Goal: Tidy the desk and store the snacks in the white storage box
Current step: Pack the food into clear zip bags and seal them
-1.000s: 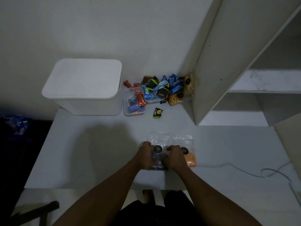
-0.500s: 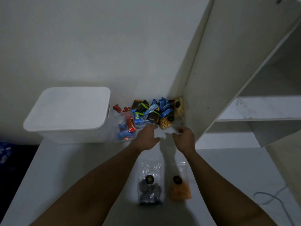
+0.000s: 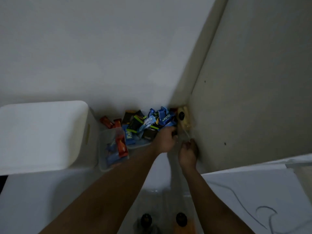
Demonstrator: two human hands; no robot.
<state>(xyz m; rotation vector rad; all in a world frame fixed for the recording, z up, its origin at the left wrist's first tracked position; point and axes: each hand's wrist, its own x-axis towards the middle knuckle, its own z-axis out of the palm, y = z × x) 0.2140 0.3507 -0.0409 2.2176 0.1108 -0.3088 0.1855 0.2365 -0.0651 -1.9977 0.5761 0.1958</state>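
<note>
L hand [image 3: 166, 139]: at back R corner of desk [image 3: 33, 200], fingers curled down at R edge of snack pile [image 3: 148, 122]. What's under them is hidden, so can't tell if it's gripping.
R hand [image 3: 188, 153]: just beside L, close to shelf panel [image 3: 244, 115]. Fingers curled at lower edge of clear pouch [image 3: 183, 117]. Pinch or mere touch, can't tell.
Risk, drag: pouch is wedged btwn pile and panel. Pulling it out prob. rakes loose wrappers fwd or off the heap.
Risk, slip: thin slick film, dim light. A weak pinch could drop it.
Risk, sweep: forearms pass over two pouches [image 3: 146, 218] at near edge. A low arm could knock them off.
Risk, box: white storage box [image 3: 42, 132] has lid on. Full hands would have nowhere to drop things.
Pouch look: transparent, pale yellow pieces inside, round black sticker, leaning on panel.
Pile look: blue, black/green and dark wrappers heaped along back edge. Red and blue bars in clear tub [image 3: 113, 149] beside box.
Box place: back L corner.
</note>
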